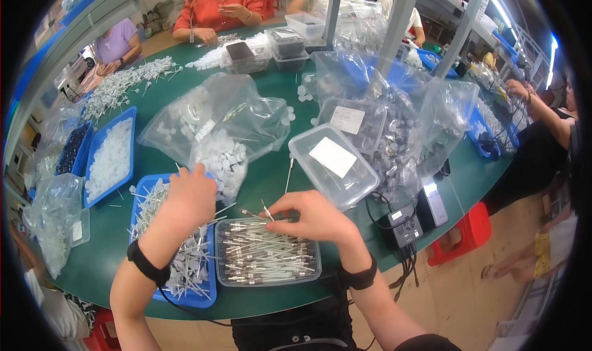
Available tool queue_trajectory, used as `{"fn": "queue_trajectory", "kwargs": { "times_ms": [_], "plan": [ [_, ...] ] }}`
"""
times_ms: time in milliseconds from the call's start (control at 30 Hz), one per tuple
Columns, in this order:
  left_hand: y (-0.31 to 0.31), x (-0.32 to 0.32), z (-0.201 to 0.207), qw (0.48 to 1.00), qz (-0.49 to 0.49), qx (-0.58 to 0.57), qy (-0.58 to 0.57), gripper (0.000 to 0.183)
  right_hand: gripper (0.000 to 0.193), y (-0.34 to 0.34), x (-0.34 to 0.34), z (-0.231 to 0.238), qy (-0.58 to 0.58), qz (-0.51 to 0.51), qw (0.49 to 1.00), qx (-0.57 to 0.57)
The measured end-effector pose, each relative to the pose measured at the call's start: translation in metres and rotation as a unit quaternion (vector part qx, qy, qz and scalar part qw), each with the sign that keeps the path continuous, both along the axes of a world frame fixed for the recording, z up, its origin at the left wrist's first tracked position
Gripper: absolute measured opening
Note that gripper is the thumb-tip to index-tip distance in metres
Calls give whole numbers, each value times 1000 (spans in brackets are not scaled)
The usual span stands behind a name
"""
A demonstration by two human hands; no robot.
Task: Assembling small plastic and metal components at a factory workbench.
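My right hand [311, 215] is above a clear plastic box [269, 283] filled with thin pale rods that have brown and metal ends. Between its thumb and forefinger is one thin rod [268, 211] with a metal end. To the left, my left hand [192, 194] hovers over a blue tray [206, 297] of white-capped sticks [188, 271]. Its fingers are bent together, and whatever they hold is hidden behind the hand. Just beyond lies an open clear bag [216, 107] of small white plastic caps [225, 161]. Both wrists wear black bands.
A lidded clear box [333, 166] and a bag of dark parts [401, 129] lie to the right, near a small black device [401, 224] with cables. Another blue tray [111, 156] holds white pieces. A pile of white-capped sticks [126, 86] lies far left. Several people work around the table.
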State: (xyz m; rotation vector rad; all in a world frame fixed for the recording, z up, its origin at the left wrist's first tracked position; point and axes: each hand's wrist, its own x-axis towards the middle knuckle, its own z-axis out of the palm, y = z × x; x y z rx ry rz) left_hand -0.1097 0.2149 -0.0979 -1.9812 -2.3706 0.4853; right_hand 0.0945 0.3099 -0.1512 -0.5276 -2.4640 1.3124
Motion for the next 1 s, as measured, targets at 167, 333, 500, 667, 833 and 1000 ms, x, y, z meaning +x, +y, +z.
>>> {"fn": "queue_trajectory", "kwargs": {
  "times_ms": [167,333,500,667,833,1000],
  "plan": [
    [-20,27,4,963,-73,204,-161,31,41,6,1,7,51,41,998,-15],
    [-78,52,22,950,-42,192,-243,50,47,23,-14,-19,58,-88,993,-54],
    [-121,70,19,954,-73,141,-255,59,50,32,-22,-39,-128,-161,973,106],
    [-131,69,-32,948,-115,207,-214,47,22,38,-27,-48,-76,-183,956,215],
    [-132,66,-58,918,-68,284,-268,42,9,37,-34,-44,-156,-224,940,206],
    [-128,76,-66,909,-86,318,-257,44,7,16,-19,1,26,-228,965,123]
  ]
}}
